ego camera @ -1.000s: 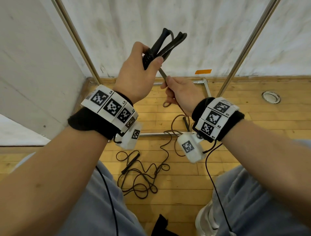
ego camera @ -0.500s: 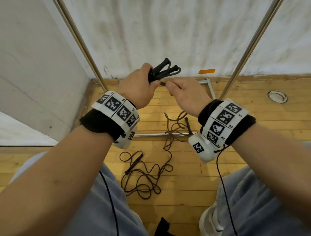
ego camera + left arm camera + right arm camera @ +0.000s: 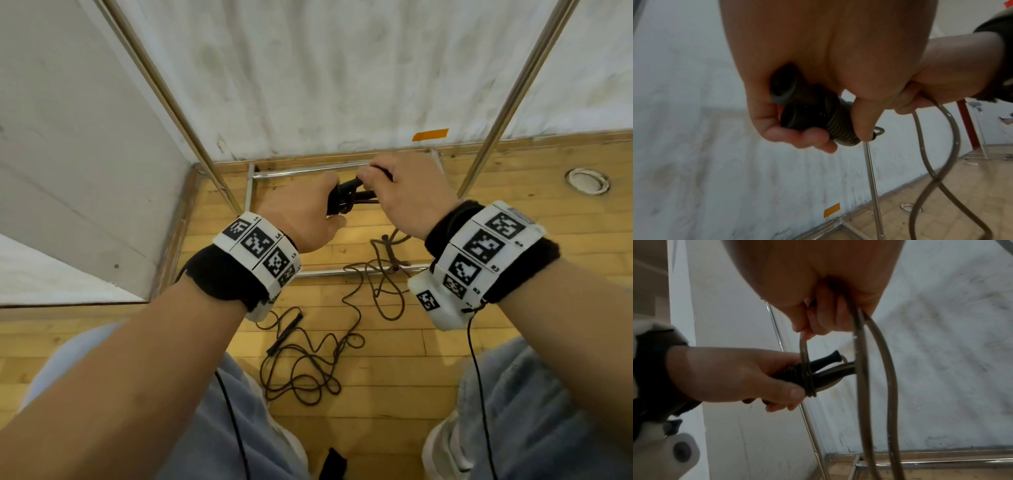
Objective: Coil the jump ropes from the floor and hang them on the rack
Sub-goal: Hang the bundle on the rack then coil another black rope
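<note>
My left hand [image 3: 308,209] grips the two black handles [image 3: 346,197] of a jump rope, with several turns of the brown cord wound round them [image 3: 807,381]. My right hand [image 3: 404,192] is just right of the handles and pinches the cord; two strands [image 3: 863,386] hang from it in a loop toward the floor [image 3: 387,274]. In the left wrist view the fingers [image 3: 797,138] curl round the wrapped handles [image 3: 812,116]. A second dark jump rope [image 3: 301,373] lies tangled on the wooden floor between my knees, one handle [image 3: 284,332] showing.
The rack's two slanted metal poles [image 3: 164,85] [image 3: 513,96] rise from a chrome base frame [image 3: 308,171] on the floor by the white wall. Orange tape [image 3: 430,134] marks the wall. A round floor fitting [image 3: 587,180] sits right. A grey panel [image 3: 85,154] stands left.
Both hands have come down from in front of the wall. The right hand has moved from below the handles up beside them, carrying the cord round them.
</note>
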